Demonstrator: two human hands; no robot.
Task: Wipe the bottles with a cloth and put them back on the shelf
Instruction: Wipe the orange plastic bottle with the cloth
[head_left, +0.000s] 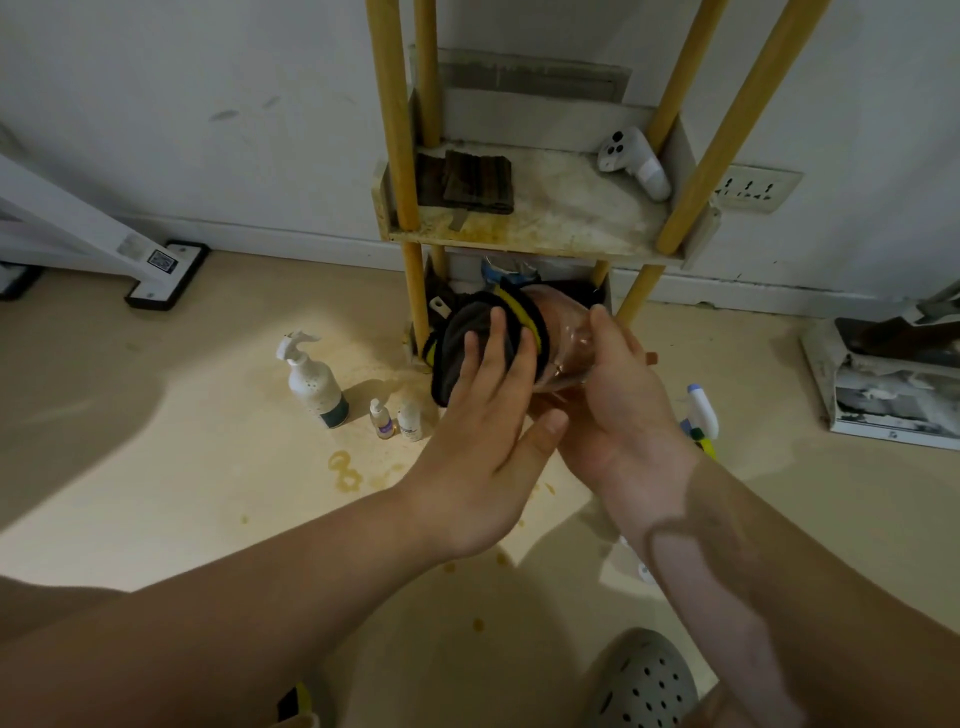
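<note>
Clear plastic bottle, near the yellow-poled shelf with a white spray bottle on the floor to its left, is gripped by the right hand while the flat left hand presses a black yellow-edged cloth against it.

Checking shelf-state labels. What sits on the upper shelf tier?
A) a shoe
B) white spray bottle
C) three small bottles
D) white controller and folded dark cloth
D: the white controller and folded dark cloth lie on the shelf; the white spray bottle stands on the floor.
</note>
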